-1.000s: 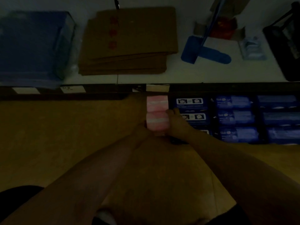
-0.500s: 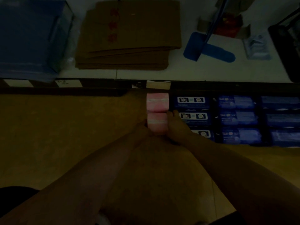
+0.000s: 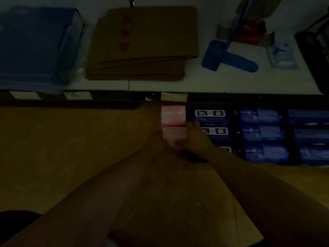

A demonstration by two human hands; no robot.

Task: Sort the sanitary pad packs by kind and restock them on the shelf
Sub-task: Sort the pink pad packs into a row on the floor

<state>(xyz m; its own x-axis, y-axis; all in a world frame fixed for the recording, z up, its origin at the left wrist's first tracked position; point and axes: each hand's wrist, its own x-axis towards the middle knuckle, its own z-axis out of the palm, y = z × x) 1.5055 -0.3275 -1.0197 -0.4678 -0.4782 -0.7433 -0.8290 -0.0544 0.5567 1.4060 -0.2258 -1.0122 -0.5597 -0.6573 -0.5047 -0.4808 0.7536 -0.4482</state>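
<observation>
The sorting looks well under way. On the right part of the shelf (image 3: 71,148) the blue packs (image 3: 260,132) already stand in neat columns, several deep, running out of view at the right edge. Just to their left a pink column has been started: the far pink pack (image 3: 173,116) sits against the front rail, touching the first blue column, and the near pink pack (image 3: 174,135) lies right behind it.

Both hands are on that second one. The left hand (image 3: 157,139) holds its left side and the right hand (image 3: 195,138) holds its right side, fingers reaching forward along the edges, so the pack is clasped between them. The light is dim and the exact finger positions are hard to read, but neither hand looks released. The pack appears lined up with the one ahead and close to seated, so this placement seems nearly finished.

What is left is probably a lot. The whole stretch of shelf to the left of the pink column carries no packs that can be seen, and the pink column holds only two. No unsorted supply shows in view, so how many remain cannot be told.

Beyond the shelf, on the floor (image 3: 178,82), lie flattened boxes (image 3: 146,43), a blue bin (image 3: 35,45) and a mop (image 3: 229,57).
</observation>
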